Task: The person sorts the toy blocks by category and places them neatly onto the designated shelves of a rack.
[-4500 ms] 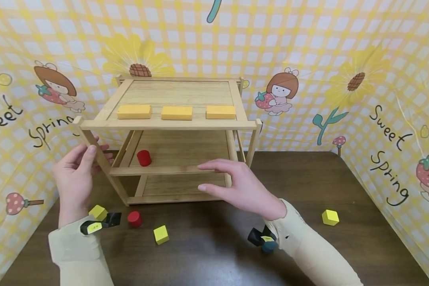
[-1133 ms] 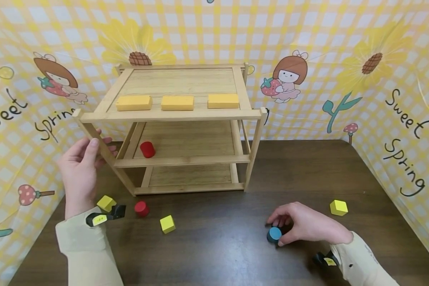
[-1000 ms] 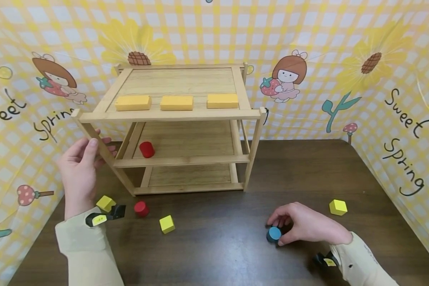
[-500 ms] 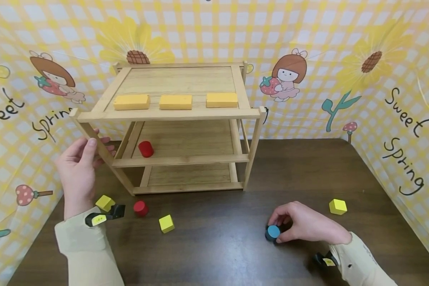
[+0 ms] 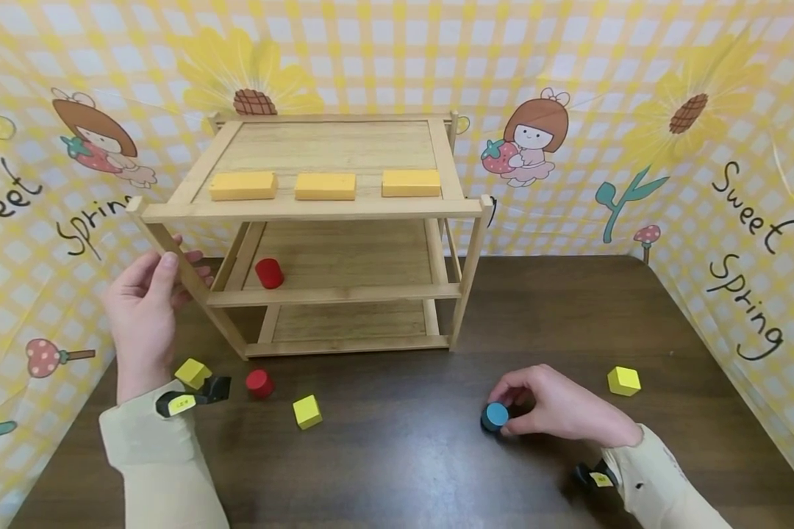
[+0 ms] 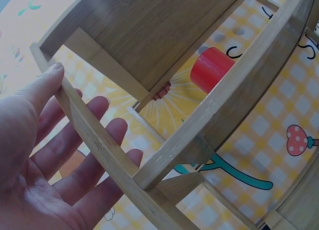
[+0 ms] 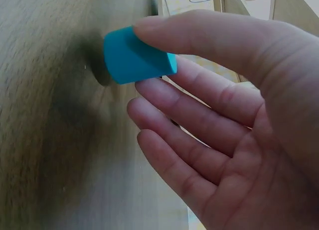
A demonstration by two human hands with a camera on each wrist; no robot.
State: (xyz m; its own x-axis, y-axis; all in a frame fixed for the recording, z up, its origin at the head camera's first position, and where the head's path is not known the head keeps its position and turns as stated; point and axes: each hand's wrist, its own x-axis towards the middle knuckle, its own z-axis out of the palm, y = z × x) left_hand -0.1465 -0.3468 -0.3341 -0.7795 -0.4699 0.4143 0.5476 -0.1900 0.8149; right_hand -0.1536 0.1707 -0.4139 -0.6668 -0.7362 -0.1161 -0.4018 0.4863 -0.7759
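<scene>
My right hand [image 5: 548, 402] pinches a blue cylinder block [image 5: 495, 416] between thumb and fingers, low over the table at the right. In the right wrist view the thumb presses one side of the blue cylinder [image 7: 137, 56], whose end is just off the wood. At the left, my left hand [image 5: 147, 308] holds the front left post of a three-tier wooden shelf [image 5: 344, 213]. The left wrist view has the thumb on the near side of the post [image 6: 94, 138] and the fingers behind it. A red cylinder [image 5: 269, 272] stands on the middle tier, left side.
Three yellow rectangular blocks [image 5: 325, 186] lie in a row on the top tier. On the dark table [image 5: 397, 455] in front are a red cylinder [image 5: 259, 383] and two yellow cubes [image 5: 307, 412]. Another yellow cube [image 5: 624, 381] sits at the right. Patterned cloth [image 5: 384, 59] surrounds the table.
My right hand went from in front of the shelf to the blue cylinder, took hold of it, and has moved it slightly left and away from me. My left hand stays on the post.
</scene>
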